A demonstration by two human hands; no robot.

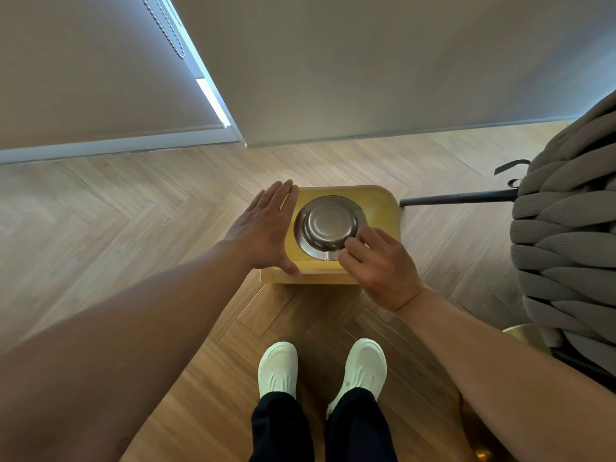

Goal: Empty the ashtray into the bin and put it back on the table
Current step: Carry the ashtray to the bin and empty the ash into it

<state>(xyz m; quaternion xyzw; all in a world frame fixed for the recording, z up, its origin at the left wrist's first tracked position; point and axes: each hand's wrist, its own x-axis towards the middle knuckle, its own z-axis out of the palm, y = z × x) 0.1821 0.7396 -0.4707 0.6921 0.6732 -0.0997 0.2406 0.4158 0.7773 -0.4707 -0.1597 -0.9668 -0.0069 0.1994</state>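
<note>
A round metal ashtray (330, 225) is turned upside down, its flat base facing up, over the top of a yellow square bin (383, 208) with rounded corners that stands on the wooden floor. My right hand (376, 261) pinches the ashtray's near right rim with fingers and thumb. My left hand (266, 228) is flat and holds nothing, its fingers stretched out against the bin's left edge and the thumb at the near left corner. The ashtray hides the inside of the bin.
A chair with a chunky grey knitted cover (566, 245) fills the right side, and its black leg (456, 197) reaches almost to the bin. A wall and a blind with a bead chain (163, 28) stand behind. My white shoes (278, 368) are just short of the bin.
</note>
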